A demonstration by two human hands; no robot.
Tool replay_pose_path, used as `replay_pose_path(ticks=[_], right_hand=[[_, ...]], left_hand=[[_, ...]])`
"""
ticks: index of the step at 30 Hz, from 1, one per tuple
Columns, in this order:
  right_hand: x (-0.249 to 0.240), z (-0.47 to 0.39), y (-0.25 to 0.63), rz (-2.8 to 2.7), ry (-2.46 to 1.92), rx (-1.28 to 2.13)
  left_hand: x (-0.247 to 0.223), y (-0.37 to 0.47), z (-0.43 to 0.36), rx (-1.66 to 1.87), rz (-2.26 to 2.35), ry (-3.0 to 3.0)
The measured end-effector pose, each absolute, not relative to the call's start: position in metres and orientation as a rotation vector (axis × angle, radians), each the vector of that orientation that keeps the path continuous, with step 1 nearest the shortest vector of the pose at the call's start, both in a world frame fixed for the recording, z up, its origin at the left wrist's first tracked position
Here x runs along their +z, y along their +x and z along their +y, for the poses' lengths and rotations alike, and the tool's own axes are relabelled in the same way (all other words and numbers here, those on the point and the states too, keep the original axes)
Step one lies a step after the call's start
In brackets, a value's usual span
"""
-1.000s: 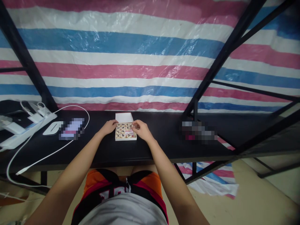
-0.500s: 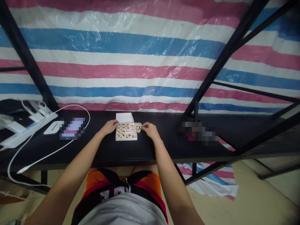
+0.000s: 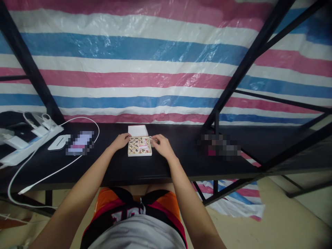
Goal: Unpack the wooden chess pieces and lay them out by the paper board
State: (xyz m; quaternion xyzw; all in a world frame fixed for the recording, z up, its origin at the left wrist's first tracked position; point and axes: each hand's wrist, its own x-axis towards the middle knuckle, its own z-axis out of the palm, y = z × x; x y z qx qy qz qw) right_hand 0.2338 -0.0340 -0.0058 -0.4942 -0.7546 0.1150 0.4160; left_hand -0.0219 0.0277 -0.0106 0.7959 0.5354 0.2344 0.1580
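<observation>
A small white box (image 3: 140, 154) of round Chinese chess pieces lies open on the black tabletop, its white lid (image 3: 138, 131) spread out behind it. Inside, the pieces (image 3: 136, 145) bear dark characters and sit in rows, and a pinkish printed slip lies over the right part. At the box's upper left corner, my left hand (image 3: 121, 141) is closed with its fingertips on the edge. My right hand (image 3: 162, 145) is beside the right wall, fingers bent and closed on a chess piece (image 3: 152, 142), which they partly cover. Other loose pieces there are mostly hidden.
To the left lie a blurred phone (image 3: 80, 143), a white flat device (image 3: 58, 142), a power strip (image 3: 33, 145) with plugs, and a looping white cable (image 3: 52, 175). A blurred item (image 3: 219, 147) lies to the right. Black metal posts (image 3: 228, 90) frame the desk before a striped plastic sheet (image 3: 140, 79).
My right hand has shifted slightly left, towards the box, and now covers the loose pieces that showed beside it. My left hand stays at the box corner.
</observation>
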Motion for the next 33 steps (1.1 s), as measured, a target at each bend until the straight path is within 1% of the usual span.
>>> replay_pose_path(ticks=[3, 7, 16, 21, 23, 25, 29, 33], right_hand=[[-0.001, -0.060, 0.214, -2.051, -1.078, 0.264], [-0.006, -0.076, 0.199, -2.152, -1.093, 0.324], [-0.003, -0.068, 0.200, -2.159, -1.101, 0.466], [-0.004, -0.057, 0.210, -2.046, -1.049, 0.381], [-0.008, -0.052, 0.224, -1.922, -1.098, 0.331], [-0.017, -0.047, 0.240, -1.770, -1.247, 0.289], [-0.036, -0.040, 0.261, -1.588, -1.599, 0.361], [-0.044, -0.038, 0.257, -1.658, -1.596, 0.322]], left_hand=[[-0.010, -0.022, 0.027, 0.680, 1.523, 2.275], [-0.008, -0.021, 0.025, 0.681, 1.517, 2.271], [-0.008, -0.021, 0.025, 0.672, 1.526, 2.269], [-0.009, -0.021, 0.025, 0.675, 1.526, 2.274], [-0.009, -0.022, 0.026, 0.677, 1.522, 2.279], [-0.009, -0.022, 0.026, 0.680, 1.513, 2.289], [-0.010, -0.022, 0.027, 0.673, 1.524, 2.291], [-0.010, -0.022, 0.028, 0.672, 1.522, 2.294]])
